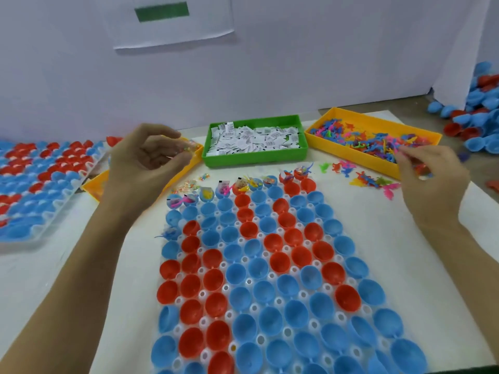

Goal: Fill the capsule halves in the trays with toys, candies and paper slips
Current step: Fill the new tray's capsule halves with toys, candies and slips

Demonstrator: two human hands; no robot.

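Observation:
A clear tray (351,300) of open red and blue capsule halves (270,265) lies in front of me. Only the halves in its far rows (243,186) hold toys, candies and paper slips. My left hand (145,160) hovers over the left yellow bin (93,188), fingers curled around wrapped candies. My right hand (429,174) sits at the near edge of the yellow toy bin (378,117) and pinches small plastic toys. A green bin (256,157) of folded paper slips (256,139) stands between the two yellow bins.
A second tray of red and blue capsule halves (40,184) sits at the left. Loose toys (364,179) and candies (189,184) lie on the white mat beyond the tray. A heap of spare capsule halves (478,112) fills the far right.

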